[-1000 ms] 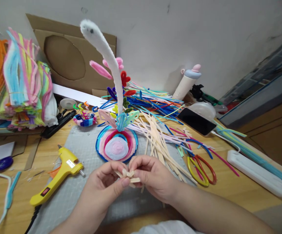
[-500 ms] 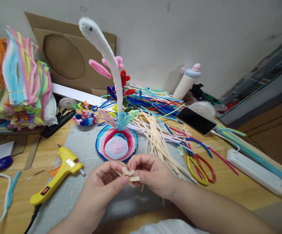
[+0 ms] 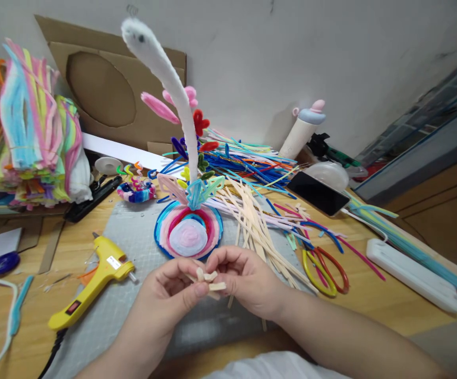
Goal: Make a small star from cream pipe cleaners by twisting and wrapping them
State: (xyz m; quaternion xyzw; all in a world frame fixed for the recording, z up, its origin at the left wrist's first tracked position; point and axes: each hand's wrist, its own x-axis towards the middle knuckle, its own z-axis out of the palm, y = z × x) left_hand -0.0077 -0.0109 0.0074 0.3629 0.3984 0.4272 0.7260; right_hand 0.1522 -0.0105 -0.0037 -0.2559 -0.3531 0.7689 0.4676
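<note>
Between my two hands is a small bundle of bent cream pipe cleaners (image 3: 211, 281), with short ends sticking out. My left hand (image 3: 177, 292) pinches it between thumb and fingers from the left. From the other side my right hand (image 3: 244, 279) is closed on it too, its fingertips partly hiding the piece. Just beyond lies a round, ringed pipe-cleaner base (image 3: 189, 238) in blue, pink and red. A tall white fuzzy stem (image 3: 181, 100) with a dark eye rises behind it, beside coloured petals. Loose cream pipe cleaners (image 3: 256, 231) fan out right of the base.
A yellow hot glue gun (image 3: 96, 276) lies left on the grey cutting mat (image 3: 113, 321). Scissors (image 3: 323, 271), a phone (image 3: 317, 192) and a white power strip (image 3: 414, 273) are at right. Bundled pipe cleaners (image 3: 29, 121), cardboard (image 3: 102, 89) and a bottle (image 3: 301, 129) stand behind.
The view has shifted slightly. Both hands keep their pinch on the cream piece in nearly the same place, and nothing has been let go.
</note>
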